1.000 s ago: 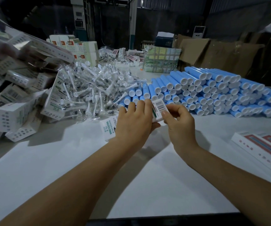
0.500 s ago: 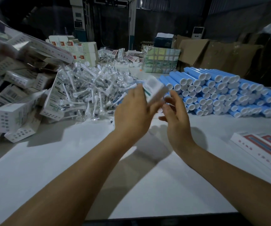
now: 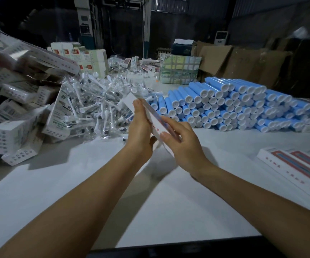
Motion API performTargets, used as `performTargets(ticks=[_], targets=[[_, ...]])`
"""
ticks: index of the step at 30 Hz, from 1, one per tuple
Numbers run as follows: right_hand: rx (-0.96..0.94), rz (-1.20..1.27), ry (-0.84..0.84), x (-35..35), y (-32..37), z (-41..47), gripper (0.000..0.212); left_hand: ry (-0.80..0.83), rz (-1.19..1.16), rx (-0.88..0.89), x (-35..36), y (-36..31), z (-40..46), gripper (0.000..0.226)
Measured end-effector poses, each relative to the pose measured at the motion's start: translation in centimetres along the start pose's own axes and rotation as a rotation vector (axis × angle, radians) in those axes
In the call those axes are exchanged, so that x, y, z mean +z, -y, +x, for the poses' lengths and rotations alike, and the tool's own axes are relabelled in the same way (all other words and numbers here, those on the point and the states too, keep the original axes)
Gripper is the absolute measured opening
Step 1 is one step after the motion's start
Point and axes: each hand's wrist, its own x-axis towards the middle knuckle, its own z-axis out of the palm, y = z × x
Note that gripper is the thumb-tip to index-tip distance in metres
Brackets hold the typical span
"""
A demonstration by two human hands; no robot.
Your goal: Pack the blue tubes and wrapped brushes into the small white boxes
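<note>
Head view, looking down over a white worktop [image 3: 76, 192]. Both forearms reach forward to centre frame. Left hand [image 3: 141, 131] and right hand [image 3: 184, 144] together hold one small white box [image 3: 155, 123], lifted above the worktop and tilted, its far end higher. Left fingers wrap the box's left side, fingertips at its upper end; right thumb and fingers pinch its lower right edge. Red print shows on the box face, too blurred to read.

Blue tubes [image 3: 234, 107] with white caps lie stacked in a long heap on the worktop, right of and behind the hands. Wrapped brushes [image 3: 94, 105] in clear film are piled left of centre, just behind the left hand. Further left, a jumbled heap of small white boxes [image 3: 14, 116], some tilted. Flat red-and-white cartons [image 3: 299, 168] lie at the right edge. Brown cardboard cartons [image 3: 243, 62] stand in the dim background.
</note>
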Motion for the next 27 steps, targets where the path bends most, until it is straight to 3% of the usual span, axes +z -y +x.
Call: performTargets(ticks=[4,7,15,19,23,27], targets=[[0.019,-0.041,-0.050,-1.2,0.9,0.5,0.039,-0.100,0.180,0.034,-1.8,0.4,0.8,0.064],[0.013,-0.164,-0.128,-3.8,2.1,0.6,0.039,-0.147,0.290,-0.005,-2.9,0.7,1.4,0.055],[-0.043,-0.914,-0.243,-14.2,1.5,-8.8,0.045,-0.050,0.426,-0.023,-3.0,2.3,3.3,0.026],[0.100,-1.265,-0.289,-18.7,-1.7,-12.7,0.032,-0.032,0.477,-0.012,-3.1,2.6,3.6,0.022],[0.332,-1.306,-0.335,-21.2,-3.8,-12.6,0.028,-0.019,0.499,-0.003,-3.2,2.7,3.4,0.019],[0.408,-1.344,-0.311,-21.8,-4.1,-12.4,0.036,-0.013,0.448,0.035,-2.9,2.6,2.6,0.017]])
